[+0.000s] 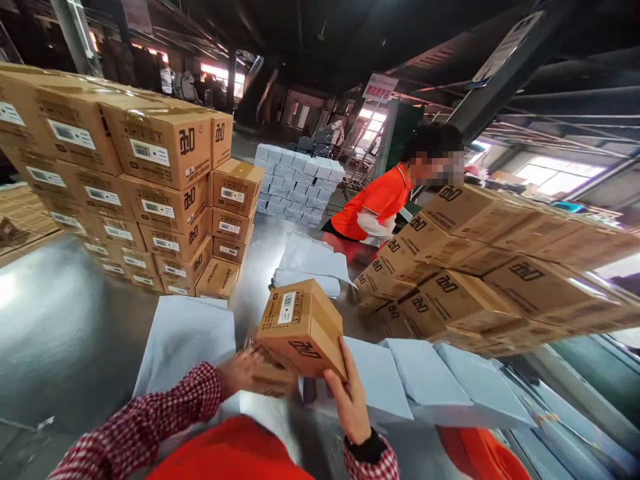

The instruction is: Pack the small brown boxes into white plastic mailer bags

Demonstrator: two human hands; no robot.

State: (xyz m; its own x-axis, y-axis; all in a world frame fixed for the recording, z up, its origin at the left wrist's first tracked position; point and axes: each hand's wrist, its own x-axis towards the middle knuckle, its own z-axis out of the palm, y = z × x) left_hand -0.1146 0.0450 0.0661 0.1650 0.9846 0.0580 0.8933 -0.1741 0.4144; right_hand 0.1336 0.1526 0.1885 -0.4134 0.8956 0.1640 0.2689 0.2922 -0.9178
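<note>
Small brown carton (303, 327), white barcode label on top, black logo on its side, tilted | held above the grey mailer bags (185, 337) | left hand (250, 373) cups its underside | right hand (350, 400) grips its near corner

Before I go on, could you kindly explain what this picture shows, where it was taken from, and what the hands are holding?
This single picture comes from a camera worn on a person's head, looking forward and down, so the two arms at the bottom are the wearer's own. The left hand and right hand together hold a small cardboard box with a white label, tilted above the shiny metal table. Pale blue mailer bags lie flat on the table. Stacks of brown boxes stand at the left, and more boxes are piled at the right. Beyond them, a co-worker in an orange shirt leans over the table.
</note>
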